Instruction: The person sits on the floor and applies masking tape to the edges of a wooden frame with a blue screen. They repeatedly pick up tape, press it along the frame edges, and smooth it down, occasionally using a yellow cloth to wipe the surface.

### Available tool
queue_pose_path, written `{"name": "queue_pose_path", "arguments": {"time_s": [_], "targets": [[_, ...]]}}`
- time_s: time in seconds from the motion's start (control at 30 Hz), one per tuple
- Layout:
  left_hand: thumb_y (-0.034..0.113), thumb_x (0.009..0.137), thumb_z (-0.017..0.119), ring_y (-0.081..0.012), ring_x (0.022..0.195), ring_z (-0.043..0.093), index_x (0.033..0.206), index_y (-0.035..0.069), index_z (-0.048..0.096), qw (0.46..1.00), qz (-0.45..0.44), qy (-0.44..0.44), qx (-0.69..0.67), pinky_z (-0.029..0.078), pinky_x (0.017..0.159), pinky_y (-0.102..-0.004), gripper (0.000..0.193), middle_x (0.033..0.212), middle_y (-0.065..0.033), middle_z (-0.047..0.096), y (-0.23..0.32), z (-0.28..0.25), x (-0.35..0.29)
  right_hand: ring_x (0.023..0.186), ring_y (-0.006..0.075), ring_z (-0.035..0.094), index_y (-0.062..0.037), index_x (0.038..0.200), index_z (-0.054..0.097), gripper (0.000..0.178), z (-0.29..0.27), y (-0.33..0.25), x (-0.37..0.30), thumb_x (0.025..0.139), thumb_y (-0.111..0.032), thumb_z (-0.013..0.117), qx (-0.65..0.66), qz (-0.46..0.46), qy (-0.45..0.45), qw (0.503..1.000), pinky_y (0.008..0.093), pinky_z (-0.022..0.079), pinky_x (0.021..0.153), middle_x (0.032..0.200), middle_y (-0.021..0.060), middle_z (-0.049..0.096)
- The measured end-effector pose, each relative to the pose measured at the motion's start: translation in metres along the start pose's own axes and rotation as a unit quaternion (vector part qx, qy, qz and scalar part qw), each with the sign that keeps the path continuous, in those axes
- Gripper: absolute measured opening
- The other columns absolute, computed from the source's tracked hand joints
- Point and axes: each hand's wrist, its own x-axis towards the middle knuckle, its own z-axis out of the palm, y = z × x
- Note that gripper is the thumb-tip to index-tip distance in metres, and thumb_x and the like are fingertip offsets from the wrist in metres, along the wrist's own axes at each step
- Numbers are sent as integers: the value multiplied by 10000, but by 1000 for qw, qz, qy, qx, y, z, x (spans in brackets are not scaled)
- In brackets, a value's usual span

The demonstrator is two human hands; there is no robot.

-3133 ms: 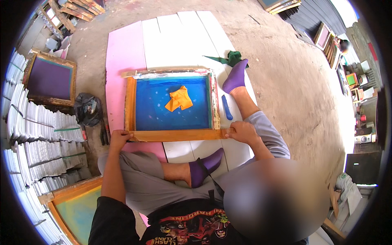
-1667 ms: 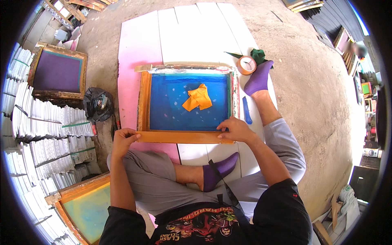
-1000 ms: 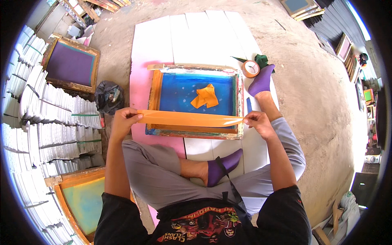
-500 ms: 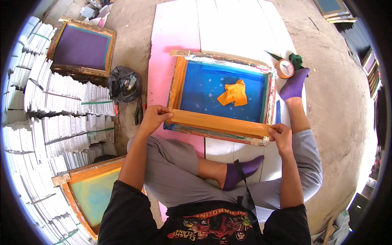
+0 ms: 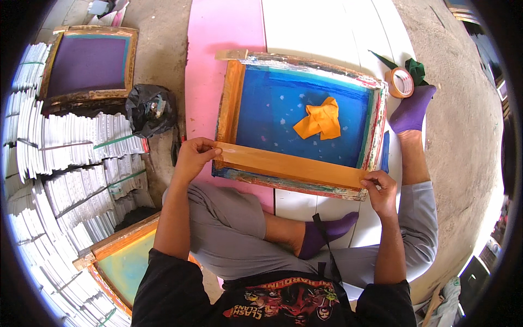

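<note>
A strip of brown adhesive tape [image 5: 289, 164] is stretched along the near side of a wooden screen-printing frame [image 5: 377, 128]. My left hand [image 5: 194, 158] pinches its left end at the frame's near left corner. At the near right corner my right hand [image 5: 382, 191] pinches the other end between thumb and fingers. Whether the strip is stuck down along its length, I cannot tell. Blue mesh [image 5: 267, 114] with pale spots fills the frame. On the mesh lies a crumpled orange piece [image 5: 321, 121], perhaps bunched-up tape. Similar brown tape lines the frame's inner left side.
The frame rests on a pink and white board [image 5: 204, 98]. A tape roll [image 5: 401, 83] and a dark green crumpled piece [image 5: 415, 71] lie by my purple-socked foot [image 5: 411, 111]. Leftward are paper stacks [image 5: 76, 136], a black plastic bag [image 5: 151, 111], a purple-mesh screen [image 5: 90, 62] and a yellow-green one [image 5: 128, 264].
The view has shifted slightly, and the frame looks a little larger. Both hands keep their pinch on the tape's ends, with the strip still taut across the near side.
</note>
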Motion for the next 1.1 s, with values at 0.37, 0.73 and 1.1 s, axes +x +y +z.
{"name": "queue_pose_path", "arguments": {"time_s": [0.37,0.73,1.1], "targets": [[40,844,834,-109,745,661,1143,24,609,1000,13,-3,-20,500,692,-248,375,790,-48,722,12,3,-1,828,268,733,24,991,756,144,-1,7,9,847,24,764,-56,15,-16,998,357,570,761,939,165,751],[8,848,814,-91,734,654,926,-18,751,989,102,8,106,520,699,-251,104,797,-34,722,2,6,-3,860,322,737,14,987,766,136,1,-4,7,855,19,731,-123,8,-48,991,392,578,784,956,162,751],[34,827,807,-213,722,681,984,-17,799,964,146,-48,216,514,666,-331,166,801,-123,711,16,9,-7,825,329,725,-124,1011,814,139,5,-12,-1,893,-147,745,-233,46,-68,969,430,566,754,911,108,729]]}}
